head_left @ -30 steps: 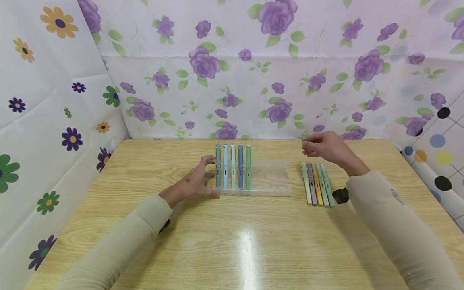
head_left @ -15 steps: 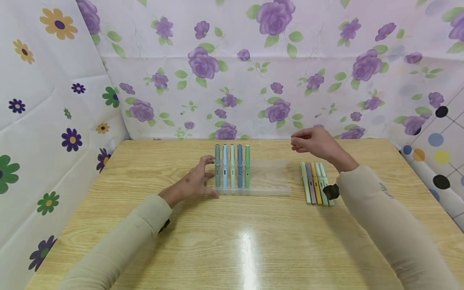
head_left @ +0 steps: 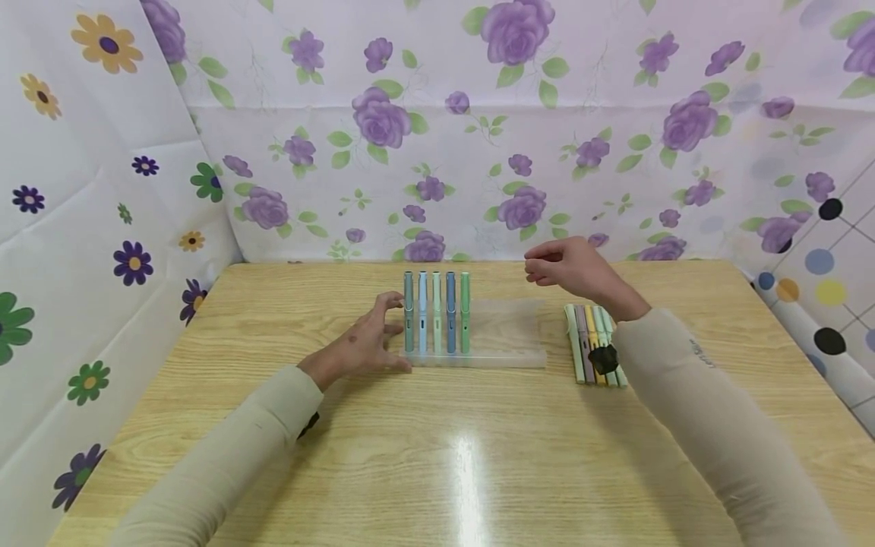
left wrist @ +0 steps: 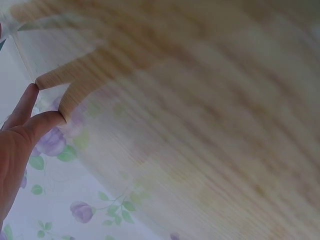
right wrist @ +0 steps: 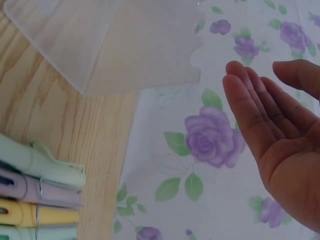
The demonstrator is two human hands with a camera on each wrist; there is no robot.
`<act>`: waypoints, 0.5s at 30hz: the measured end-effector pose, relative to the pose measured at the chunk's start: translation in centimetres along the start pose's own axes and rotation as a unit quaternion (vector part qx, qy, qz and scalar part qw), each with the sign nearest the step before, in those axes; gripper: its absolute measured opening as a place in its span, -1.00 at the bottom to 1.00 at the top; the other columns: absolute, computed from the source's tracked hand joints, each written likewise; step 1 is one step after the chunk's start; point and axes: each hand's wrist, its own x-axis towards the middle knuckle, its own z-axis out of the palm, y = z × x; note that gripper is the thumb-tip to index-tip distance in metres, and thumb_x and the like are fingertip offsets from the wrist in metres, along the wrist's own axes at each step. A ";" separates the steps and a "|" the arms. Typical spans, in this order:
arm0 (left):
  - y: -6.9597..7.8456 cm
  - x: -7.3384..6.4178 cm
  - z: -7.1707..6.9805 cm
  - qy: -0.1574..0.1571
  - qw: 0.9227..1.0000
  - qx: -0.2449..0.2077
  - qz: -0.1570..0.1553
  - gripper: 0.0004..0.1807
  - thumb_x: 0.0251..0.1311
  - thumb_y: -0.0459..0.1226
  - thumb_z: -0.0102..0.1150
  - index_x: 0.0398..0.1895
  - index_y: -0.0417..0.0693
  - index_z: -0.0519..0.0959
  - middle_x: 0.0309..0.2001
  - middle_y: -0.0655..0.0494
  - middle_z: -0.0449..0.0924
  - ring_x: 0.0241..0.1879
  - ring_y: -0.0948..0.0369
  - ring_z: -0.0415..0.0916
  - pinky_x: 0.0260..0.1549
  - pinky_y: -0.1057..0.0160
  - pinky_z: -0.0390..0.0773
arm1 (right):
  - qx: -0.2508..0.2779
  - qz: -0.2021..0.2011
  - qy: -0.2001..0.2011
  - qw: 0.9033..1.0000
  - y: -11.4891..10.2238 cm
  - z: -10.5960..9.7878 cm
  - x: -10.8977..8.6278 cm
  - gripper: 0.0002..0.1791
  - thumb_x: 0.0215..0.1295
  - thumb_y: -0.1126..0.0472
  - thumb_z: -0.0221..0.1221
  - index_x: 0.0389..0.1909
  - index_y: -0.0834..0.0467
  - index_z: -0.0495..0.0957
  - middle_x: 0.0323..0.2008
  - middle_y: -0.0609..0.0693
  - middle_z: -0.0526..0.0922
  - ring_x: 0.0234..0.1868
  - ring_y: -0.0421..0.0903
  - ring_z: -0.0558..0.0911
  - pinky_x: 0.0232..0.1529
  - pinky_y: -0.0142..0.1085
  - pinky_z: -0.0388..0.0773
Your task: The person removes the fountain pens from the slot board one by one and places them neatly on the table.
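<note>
A clear plastic pen stand sits on the table with several capped pens upright in its left half, in grey-green, light blue, pale green, dark blue and green. My left hand holds the stand's left end, thumb at the front and fingers curved behind; the left wrist view shows the thumb and a fingertip touching down. My right hand hovers behind the stand's right end, with nothing in it. In the right wrist view its fingers lie nearly straight, thumb apart.
Several more capped pens, pale green, purple, yellow and mint, lie side by side right of the stand, partly under the right wrist's black camera. Flowered cloth hangs behind the table.
My right hand has moved left, from above the loose pens towards the stand's right end. The left hand and the stand have stayed in place.
</note>
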 end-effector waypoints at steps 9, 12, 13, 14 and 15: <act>0.0 -0.1 0.0 -0.003 1.000 0.010 0.017 0.22 -0.08 -0.35 0.60 0.48 -0.01 -0.16 0.51 -0.20 -0.07 0.34 -0.18 0.33 0.19 -0.15 0.44 | 0.002 -0.005 -0.016 1.000 -0.8 1.7 1.0 -0.60 0.52 0.19 0.09 0.24 0.34 0.49 0.03 0.28 0.65 0.00 0.06 0.69 -0.02 -0.24 0.65; 0.0 0.0 0.0 -0.002 1.000 0.017 0.014 0.24 -0.09 -0.33 0.60 0.49 0.00 -0.17 0.51 -0.18 -0.06 0.34 -0.16 0.33 0.20 -0.14 0.44 | 0.000 -0.013 -0.019 1.000 -1.1 2.2 1.2 -0.62 0.52 0.21 0.09 0.23 0.34 0.50 0.02 0.28 0.65 -0.01 0.06 0.69 -0.02 -0.22 0.65; 0.0 0.0 -0.1 -0.002 1.000 0.019 0.014 0.24 -0.09 -0.33 0.60 0.50 0.00 -0.17 0.51 -0.18 -0.06 0.34 -0.16 0.34 0.20 -0.14 0.43 | -0.002 -0.017 -0.019 1.000 -1.1 2.3 1.3 -0.62 0.51 0.22 0.10 0.22 0.34 0.51 0.01 0.27 0.66 -0.02 0.06 0.70 -0.02 -0.22 0.65; 0.0 0.0 -0.1 -0.002 1.000 0.020 0.015 0.25 -0.09 -0.33 0.60 0.50 0.00 -0.17 0.51 -0.19 -0.06 0.34 -0.16 0.34 0.20 -0.14 0.43 | -0.004 -0.021 -0.019 1.000 -1.2 2.5 1.4 -0.63 0.51 0.22 0.10 0.21 0.34 0.51 0.00 0.27 0.67 -0.03 0.06 0.70 -0.03 -0.22 0.65; 0.0 0.0 -0.1 -0.003 1.000 0.021 0.014 0.25 -0.08 -0.32 0.60 0.51 0.01 -0.17 0.51 -0.18 -0.06 0.34 -0.15 0.34 0.21 -0.13 0.43 | -0.005 -0.025 -0.021 0.999 -1.2 2.6 1.5 -0.63 0.51 0.23 0.10 0.21 0.34 0.52 0.00 0.28 0.66 -0.03 0.07 0.70 -0.03 -0.22 0.65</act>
